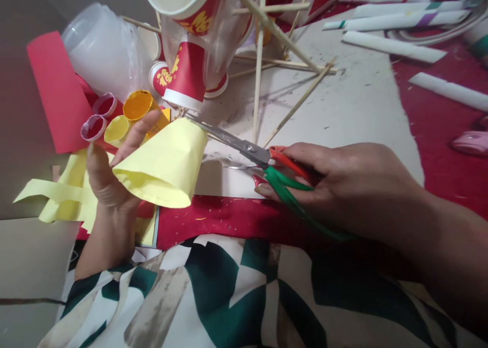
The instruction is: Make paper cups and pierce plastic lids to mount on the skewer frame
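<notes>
My left hand [110, 185] holds a pale yellow paper cone [168, 165] with a cut-off narrow end. Its thumb and one finger show beside the cone, and its other fingers are hidden behind the paper. In my right hand [343, 185] is a pair of scissors [247, 147] with one orange and one green handle loop. The blades look nearly closed, and their tips lie at the cone's narrow upper end. Whether they are cutting into the paper, I cannot tell.
Red paper cups [186, 73] and a frame of wooden sticks [259, 68] stand behind the hands. Paint pots [139, 106], a red paper sheet [57, 94] and yellow paper scraps [68, 195] are at left. White paper rolls [396, 45] lie at right on the red cloth [438, 150].
</notes>
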Demonstrator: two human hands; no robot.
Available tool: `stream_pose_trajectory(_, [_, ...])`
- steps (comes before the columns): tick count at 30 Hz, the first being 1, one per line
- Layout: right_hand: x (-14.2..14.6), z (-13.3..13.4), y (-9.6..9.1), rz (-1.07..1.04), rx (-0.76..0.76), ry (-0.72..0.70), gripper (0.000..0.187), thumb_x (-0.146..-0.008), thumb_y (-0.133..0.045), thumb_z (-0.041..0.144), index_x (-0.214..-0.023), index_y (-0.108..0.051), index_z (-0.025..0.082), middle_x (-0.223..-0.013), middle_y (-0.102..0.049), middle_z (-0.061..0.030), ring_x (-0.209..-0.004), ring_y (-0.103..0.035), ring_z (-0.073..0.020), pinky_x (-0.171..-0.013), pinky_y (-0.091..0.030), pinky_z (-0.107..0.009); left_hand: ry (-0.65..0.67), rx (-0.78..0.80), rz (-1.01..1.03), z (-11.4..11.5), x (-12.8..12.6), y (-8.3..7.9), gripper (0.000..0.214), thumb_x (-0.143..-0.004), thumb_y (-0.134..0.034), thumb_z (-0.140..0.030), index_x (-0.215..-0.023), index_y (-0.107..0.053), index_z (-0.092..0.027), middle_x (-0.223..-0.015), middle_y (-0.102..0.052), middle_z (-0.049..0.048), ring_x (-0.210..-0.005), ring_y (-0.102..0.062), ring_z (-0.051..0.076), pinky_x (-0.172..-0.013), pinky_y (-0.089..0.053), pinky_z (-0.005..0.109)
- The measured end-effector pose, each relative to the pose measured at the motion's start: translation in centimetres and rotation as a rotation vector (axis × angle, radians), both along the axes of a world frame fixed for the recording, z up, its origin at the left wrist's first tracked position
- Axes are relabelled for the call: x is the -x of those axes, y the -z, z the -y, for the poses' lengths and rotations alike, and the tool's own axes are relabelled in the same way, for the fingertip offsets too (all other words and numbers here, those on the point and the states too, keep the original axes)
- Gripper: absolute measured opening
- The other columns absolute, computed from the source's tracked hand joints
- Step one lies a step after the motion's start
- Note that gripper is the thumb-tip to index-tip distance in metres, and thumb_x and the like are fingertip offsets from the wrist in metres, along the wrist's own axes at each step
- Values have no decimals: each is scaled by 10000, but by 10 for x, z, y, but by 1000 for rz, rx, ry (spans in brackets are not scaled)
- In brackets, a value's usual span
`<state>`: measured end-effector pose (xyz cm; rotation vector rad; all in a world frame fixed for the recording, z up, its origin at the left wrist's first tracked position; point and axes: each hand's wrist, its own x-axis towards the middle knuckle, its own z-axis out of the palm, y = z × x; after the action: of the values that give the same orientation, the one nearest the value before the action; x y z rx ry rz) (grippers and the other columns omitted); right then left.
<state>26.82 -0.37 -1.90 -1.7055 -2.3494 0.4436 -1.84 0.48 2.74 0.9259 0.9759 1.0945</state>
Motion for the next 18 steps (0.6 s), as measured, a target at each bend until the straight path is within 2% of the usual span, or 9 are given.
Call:
stream_pose_trajectory(3, [0, 0, 0, 4, 56, 65, 562, -782, -505, 746, -962, -728, 262, -628, -660, -43, -527, -550, -228, -538, -335, -311, 56, -103, -30, 0, 3, 8, 824, -632, -842, -697, -1322, -647, -292, -1296, -701, 70, -1278, -606, 354, -960, -576, 400])
stream_pose_trajectory(6, [1, 0, 1, 4, 91, 115, 577, -749, -505, 766, -978, -728, 285, -612, -637, -26, -516, -514, -219, -538, -341, -308, 148, -260, -130, -6, 12, 21, 913, -636, -830, -727, -1426, -563, -355, -1501, -564, 60, -1434, -478, 355, -1011, -565, 415])
stream_pose_trajectory(9, [2, 0, 1, 5, 94, 130, 567, -725, -517, 758, -966, -727, 290, -639, -648, -30, -540, -521, -225, -542, -338, -312, 361, -453, -250, -13, 26, 31, 1075, -613, -868, -698, -1543, -404, -428, -1619, -423, 34, -1466, -440, 363, -1003, -578, 429])
stream_pose_trajectory(11, [2, -1, 2, -13, 95, 122, 542, -735, -531, 732, -962, -726, 280, -632, -639, -30, -539, -515, -221, -547, -333, -312, 424, -515, -350, -16, 31, 35, 1134, -626, -885, -660, -1581, -312, -448, -1661, -344, 30, -1471, -422, 382, -1027, -571, 462])
stream_pose_trajectory(15, [1, -2, 5, -89, 85, 95, 525, -754, -552, 722, -932, -723, 259, -558, -573, -13, -461, -442, -183, -522, -282, -307, 372, -539, -595, -12, 28, 40, 1016, -767, -838, -550, -1593, -258, -434, -1652, -344, 77, -1448, -441, 387, -1059, -551, 526])
stream_pose_trajectory(18, [-1, -1, 8, -148, 35, 79, 515, -766, -566, 728, -881, -720, 251, -566, -591, -27, -460, -463, -184, -514, -267, -308, 333, -550, -661, -9, 22, 46, 951, -816, -796, -538, -1594, -270, -389, -1606, -407, 117, -1436, -456, 384, -1071, -536, 544])
